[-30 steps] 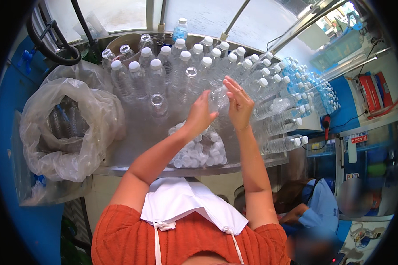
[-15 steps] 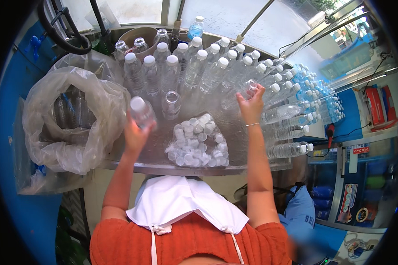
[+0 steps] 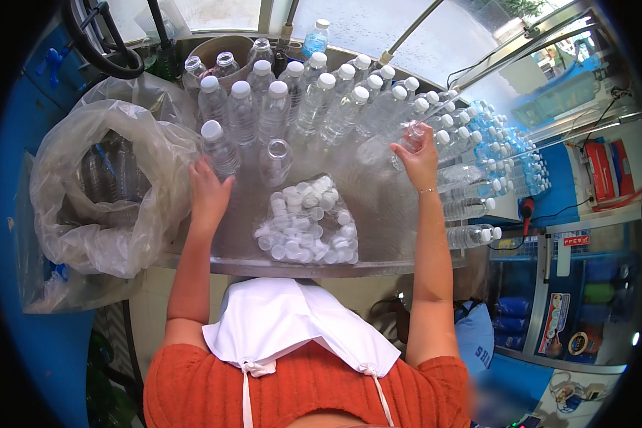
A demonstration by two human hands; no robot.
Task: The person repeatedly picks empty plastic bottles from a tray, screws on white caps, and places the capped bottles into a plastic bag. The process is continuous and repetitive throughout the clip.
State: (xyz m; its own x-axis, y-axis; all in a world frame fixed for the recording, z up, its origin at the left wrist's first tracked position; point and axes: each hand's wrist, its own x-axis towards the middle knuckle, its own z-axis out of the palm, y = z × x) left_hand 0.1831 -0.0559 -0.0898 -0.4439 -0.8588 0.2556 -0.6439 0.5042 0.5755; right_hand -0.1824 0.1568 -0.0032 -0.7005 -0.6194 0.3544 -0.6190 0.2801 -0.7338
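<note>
A capped clear plastic bottle (image 3: 221,153) stands on the metal worktop at the front left of the grouped bottles. Just below its base is my left hand (image 3: 208,194), thumb and fingers apart, holding nothing. On the right, my right hand (image 3: 419,158) has its fingers closed round the upper part of an uncapped clear bottle (image 3: 398,148), whose lower body is partly hidden. Between my hands stands another uncapped bottle (image 3: 275,162). Closer to me lies a clear bag of white caps (image 3: 310,225).
Rows of white-capped bottles (image 3: 273,110) fill the back of the worktop (image 3: 378,235). Capped bottles (image 3: 471,234) lie on their sides at right, with blue-labelled bottles (image 3: 496,135) beyond. A big plastic bag (image 3: 57,207) holding bottles is at left.
My left hand has set the capped bottle upright beside the others and let go of it, its fingers opening. My right hand still grips the uncapped bottle, shifted slightly right.
</note>
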